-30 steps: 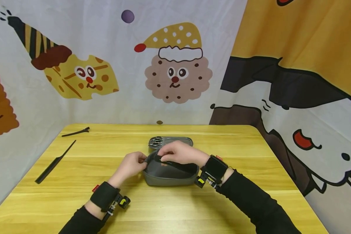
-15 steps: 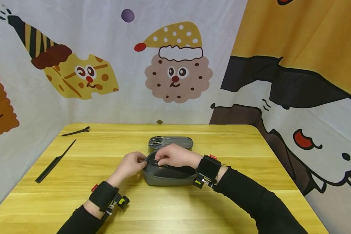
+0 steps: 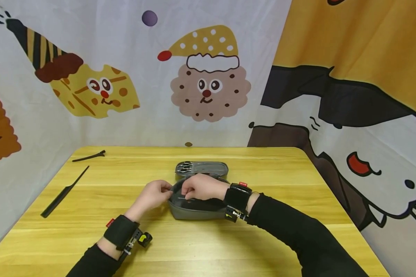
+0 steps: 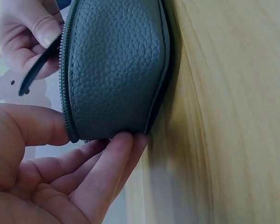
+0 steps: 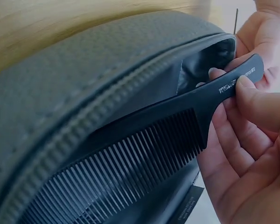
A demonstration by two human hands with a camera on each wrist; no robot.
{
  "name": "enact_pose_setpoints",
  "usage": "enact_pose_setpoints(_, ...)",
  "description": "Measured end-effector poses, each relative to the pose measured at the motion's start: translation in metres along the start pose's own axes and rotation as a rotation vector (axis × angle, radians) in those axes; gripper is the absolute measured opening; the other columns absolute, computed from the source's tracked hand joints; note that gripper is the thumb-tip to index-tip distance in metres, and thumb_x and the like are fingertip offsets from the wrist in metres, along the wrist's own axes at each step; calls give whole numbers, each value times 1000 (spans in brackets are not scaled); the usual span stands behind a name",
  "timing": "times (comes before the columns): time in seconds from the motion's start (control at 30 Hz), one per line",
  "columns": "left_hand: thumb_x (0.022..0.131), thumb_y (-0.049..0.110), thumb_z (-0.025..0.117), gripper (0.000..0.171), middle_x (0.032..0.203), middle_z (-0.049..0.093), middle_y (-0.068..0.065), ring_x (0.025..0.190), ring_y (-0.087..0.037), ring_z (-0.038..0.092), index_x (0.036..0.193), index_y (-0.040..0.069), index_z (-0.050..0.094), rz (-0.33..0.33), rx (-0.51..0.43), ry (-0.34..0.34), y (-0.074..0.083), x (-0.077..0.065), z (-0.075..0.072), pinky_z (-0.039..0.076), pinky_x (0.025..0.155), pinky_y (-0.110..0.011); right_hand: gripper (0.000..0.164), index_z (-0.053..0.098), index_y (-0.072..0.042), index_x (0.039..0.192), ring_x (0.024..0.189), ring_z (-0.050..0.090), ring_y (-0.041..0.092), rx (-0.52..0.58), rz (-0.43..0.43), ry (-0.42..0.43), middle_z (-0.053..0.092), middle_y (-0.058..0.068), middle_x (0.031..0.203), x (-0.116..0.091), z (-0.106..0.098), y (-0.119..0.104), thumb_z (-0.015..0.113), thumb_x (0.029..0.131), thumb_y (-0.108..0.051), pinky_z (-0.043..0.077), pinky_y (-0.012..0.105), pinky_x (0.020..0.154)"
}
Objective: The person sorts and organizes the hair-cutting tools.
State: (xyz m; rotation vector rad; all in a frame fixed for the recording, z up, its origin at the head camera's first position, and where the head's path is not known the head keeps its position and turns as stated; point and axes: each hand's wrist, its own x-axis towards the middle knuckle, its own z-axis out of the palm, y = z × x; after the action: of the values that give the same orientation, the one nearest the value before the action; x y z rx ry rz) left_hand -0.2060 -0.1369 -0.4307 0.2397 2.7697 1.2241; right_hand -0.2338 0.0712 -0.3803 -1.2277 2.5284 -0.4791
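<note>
A grey zippered case (image 3: 197, 214) lies unzipped on the table, its leather-like side (image 4: 114, 70) facing the left wrist view. My left hand (image 3: 155, 195) holds the case's left end, thumb at the zip edge and fingers against the outside. Over the opening, my right hand (image 3: 204, 187) pinches the handle of a black wide-toothed comb (image 5: 177, 105) between thumb and fingers. Its toothed part lies inside the case, while the lettered handle sticks out past the rim. Several silver scissors (image 3: 185, 168) are tucked in the lid (image 3: 211, 168) behind.
A black tail comb (image 3: 64, 192) lies on the left of the wooden table (image 3: 280, 246). Farther back on that side is a black hair clip (image 3: 89, 156). A cartoon-printed curtain (image 3: 152, 96) hangs behind the table.
My right hand has moved down and slightly left, bringing the comb lower into the case. The left hand keeps its hold on the case's end.
</note>
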Motion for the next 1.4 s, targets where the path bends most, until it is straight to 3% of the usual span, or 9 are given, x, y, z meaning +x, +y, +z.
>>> enact_pose_setpoints(0.3, 89, 4, 66, 17, 83, 67, -7, 72, -17, 59, 103, -5, 71, 1, 4, 10, -3, 2, 1, 50, 62, -30, 4, 74, -12, 96, 85, 64, 11, -56, 45, -36, 69, -3, 90, 11, 4, -3, 72, 92, -12, 51, 23, 78)
enact_pose_setpoints(1.07, 89, 3, 67, 17, 83, 68, -7, 71, -17, 60, 103, -5, 71, 5, -11, 3, -3, -1, 1, 50, 62, -31, 5, 76, -19, 87, 84, 62, 8, -221, 151, -136, 68, -11, 87, 32, 13, -7, 75, 90, -14, 50, 20, 75)
enact_pose_setpoints(1.3, 87, 3, 67, 15, 81, 68, -5, 70, -16, 59, 100, -4, 73, 27, 18, 25, -5, -1, 2, 50, 64, -32, 29, 58, -19, 67, 63, 40, 9, -255, 147, -213, 45, -9, 64, 34, 17, -8, 70, 91, -11, 32, 20, 59)
enact_pose_setpoints(1.4, 87, 2, 67, 15, 80, 68, -4, 68, -15, 58, 99, -3, 73, 28, 16, 23, -5, -1, 2, 49, 62, -31, 30, 56, -19, 64, 62, 41, 8, -263, 149, -221, 45, -10, 62, 36, 18, -6, 74, 88, -12, 32, 20, 57)
